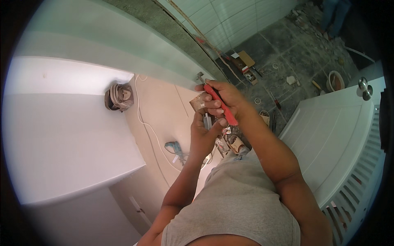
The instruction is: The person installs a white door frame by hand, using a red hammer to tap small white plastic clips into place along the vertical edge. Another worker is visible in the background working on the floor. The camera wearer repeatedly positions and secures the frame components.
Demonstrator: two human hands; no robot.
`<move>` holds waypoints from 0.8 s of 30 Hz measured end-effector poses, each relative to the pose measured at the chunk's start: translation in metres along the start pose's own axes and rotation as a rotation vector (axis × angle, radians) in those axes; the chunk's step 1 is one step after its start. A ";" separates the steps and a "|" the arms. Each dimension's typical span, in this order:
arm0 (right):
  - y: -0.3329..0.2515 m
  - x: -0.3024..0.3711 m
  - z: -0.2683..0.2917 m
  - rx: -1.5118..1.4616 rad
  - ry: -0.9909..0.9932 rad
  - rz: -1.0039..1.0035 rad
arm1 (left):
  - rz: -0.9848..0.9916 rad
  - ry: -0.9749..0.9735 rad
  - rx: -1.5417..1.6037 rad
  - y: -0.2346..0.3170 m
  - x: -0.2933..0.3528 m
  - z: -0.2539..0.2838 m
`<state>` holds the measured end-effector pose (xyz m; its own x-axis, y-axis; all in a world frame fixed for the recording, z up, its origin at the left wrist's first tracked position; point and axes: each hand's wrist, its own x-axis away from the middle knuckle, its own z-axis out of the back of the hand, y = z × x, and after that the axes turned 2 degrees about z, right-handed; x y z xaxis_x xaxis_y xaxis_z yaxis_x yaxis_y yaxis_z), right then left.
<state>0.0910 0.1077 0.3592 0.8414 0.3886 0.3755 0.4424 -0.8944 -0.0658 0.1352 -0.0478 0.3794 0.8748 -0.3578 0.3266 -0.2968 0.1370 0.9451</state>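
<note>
My right hand [232,96] is wrapped round a hand tool [221,105] with a red and black handle. A small metal head [200,76] sticks out past my fingers, close to the edge of the pale wall; its exact kind is unclear. Just below, my left hand [202,133] is closed on a small grey metal piece [207,121], its fingers touching or nearly touching the tool's handle. A brownish flat piece [198,102] shows beside the left fingertips; whether it is held I cannot tell.
A white louvred door [324,135] with a round knob [364,88] stands open at my right. On the floor lie a teal power tool [174,149], a white cable [141,119], a cardboard box [246,59] and a bucket [335,80]. Another person's legs [334,18] show at far right.
</note>
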 end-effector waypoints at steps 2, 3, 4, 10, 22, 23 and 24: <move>0.004 -0.001 -0.002 -0.074 -0.019 0.003 | -0.027 0.024 0.011 0.004 0.002 0.002; 0.006 -0.003 -0.003 -0.124 -0.053 0.009 | -0.030 0.040 0.012 0.006 0.003 0.003; 0.009 -0.004 -0.004 -0.116 -0.071 0.027 | -0.023 0.065 0.010 0.008 0.004 0.004; 0.018 -0.016 -0.002 -0.066 -0.211 0.127 | 0.010 0.074 -0.014 0.013 0.010 0.013; 0.001 -0.017 0.008 -0.325 -0.395 0.020 | 0.057 0.165 -0.085 -0.002 0.039 0.037; 0.001 -0.017 0.011 -0.277 -0.390 0.042 | 0.064 0.198 -0.074 -0.005 0.041 0.042; 0.002 -0.018 0.015 -0.226 -0.391 0.056 | 0.069 0.223 -0.060 -0.008 0.044 0.046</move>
<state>0.0814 0.1022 0.3388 0.9351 0.3543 -0.0032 0.3510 -0.9252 0.1441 0.1586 -0.1077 0.3867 0.9182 -0.1335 0.3730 -0.3415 0.2107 0.9160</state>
